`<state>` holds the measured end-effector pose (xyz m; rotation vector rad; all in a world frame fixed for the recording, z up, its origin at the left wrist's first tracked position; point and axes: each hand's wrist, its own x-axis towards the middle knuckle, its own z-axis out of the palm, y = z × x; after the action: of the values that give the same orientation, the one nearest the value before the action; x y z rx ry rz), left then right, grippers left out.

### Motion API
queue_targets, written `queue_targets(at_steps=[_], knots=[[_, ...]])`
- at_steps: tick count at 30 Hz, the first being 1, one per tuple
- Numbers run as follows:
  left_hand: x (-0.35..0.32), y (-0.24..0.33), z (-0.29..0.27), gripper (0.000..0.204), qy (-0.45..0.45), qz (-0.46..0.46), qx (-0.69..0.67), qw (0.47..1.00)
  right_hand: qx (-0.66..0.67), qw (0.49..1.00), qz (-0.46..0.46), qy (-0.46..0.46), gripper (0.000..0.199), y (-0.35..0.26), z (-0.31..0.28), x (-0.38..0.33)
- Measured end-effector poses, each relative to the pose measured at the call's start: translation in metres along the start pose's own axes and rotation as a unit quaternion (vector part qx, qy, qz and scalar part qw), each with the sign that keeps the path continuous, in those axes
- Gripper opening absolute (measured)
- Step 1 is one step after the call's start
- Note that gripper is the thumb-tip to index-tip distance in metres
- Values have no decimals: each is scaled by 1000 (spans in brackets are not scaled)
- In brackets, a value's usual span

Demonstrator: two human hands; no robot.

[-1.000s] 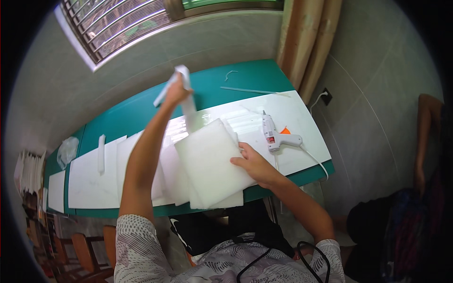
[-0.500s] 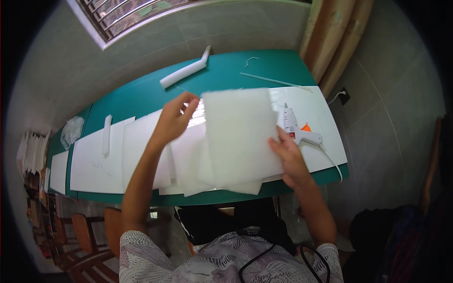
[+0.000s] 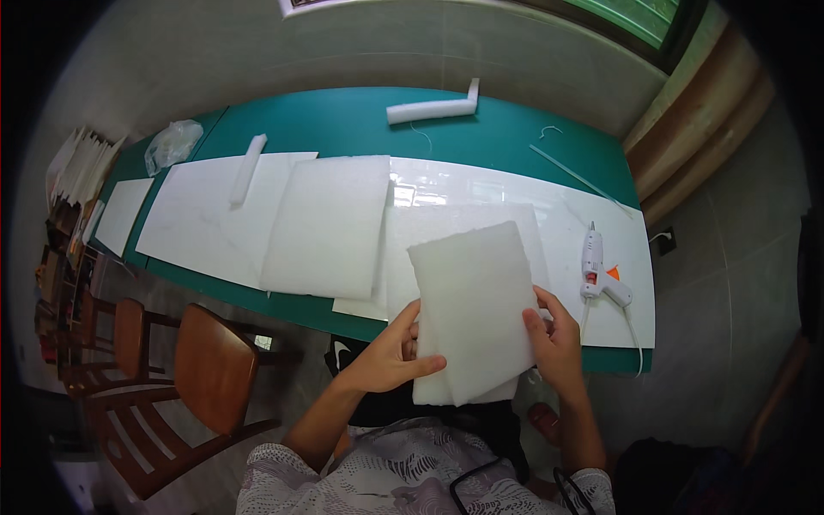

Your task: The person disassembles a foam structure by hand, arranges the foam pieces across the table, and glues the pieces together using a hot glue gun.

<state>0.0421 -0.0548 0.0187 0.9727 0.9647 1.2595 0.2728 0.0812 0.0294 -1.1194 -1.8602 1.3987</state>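
Held thing: a stack of white foam sheets (image 3: 476, 309), rectangular, thick and soft-looking with slightly ragged edges, is being held up in front of the person's chest, just off the near edge of the worktop (image 3: 343, 120). At least two sheets are showing, a lower one peeking out beneath the top one; the exact count cannot be told.

Left hand (image 3: 390, 356): its grip is closing on the stack's lower left edge, thumb lying across the front face, fingers curling behind.

Right hand (image 3: 558, 339): its grip is clamping the stack's right edge, thumb on the front, fingers wrapping behind.

Worktop: a long green surface is running left to right under a window wall, with large white sheets covering most of its near half.

Foam on the worktop: one big white foam sheet (image 3: 330, 223) is lying flat left of centre, and another is lying partly under the held stack.

Foam strips: two are showing. One short strip (image 3: 247, 157) is resting on the left sheets; one L-shaped strip (image 3: 433, 107) is sitting at the far edge.

Glue gun (image 3: 596, 270): one, white with an orange tip, is lying on the right end, near the right hand but apart from it, its cord hanging over the edge.

Plastic bag (image 3: 172, 144): one crumpled clear bag is sitting at the far left.

Chairs: two wooden chairs (image 3: 197, 378) are standing at the lower left.
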Motion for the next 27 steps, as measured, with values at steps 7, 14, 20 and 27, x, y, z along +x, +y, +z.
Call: queue_targets(at_steps=[7,14,20,27], knots=[[-22,-4,5,70,14,15,-9,1000,53,992,26,-108,66,-16,5,-13],[-28,44,-80,64,403,137,687,589,169,983,37,61,63,-12,-23,10],[-31,64,-116,91,419,-43,609,672,229,968,19,97,63,-14,-22,27],[-22,84,-151,102,366,-43,611,700,166,983,32,67,64,-6,-12,34]])
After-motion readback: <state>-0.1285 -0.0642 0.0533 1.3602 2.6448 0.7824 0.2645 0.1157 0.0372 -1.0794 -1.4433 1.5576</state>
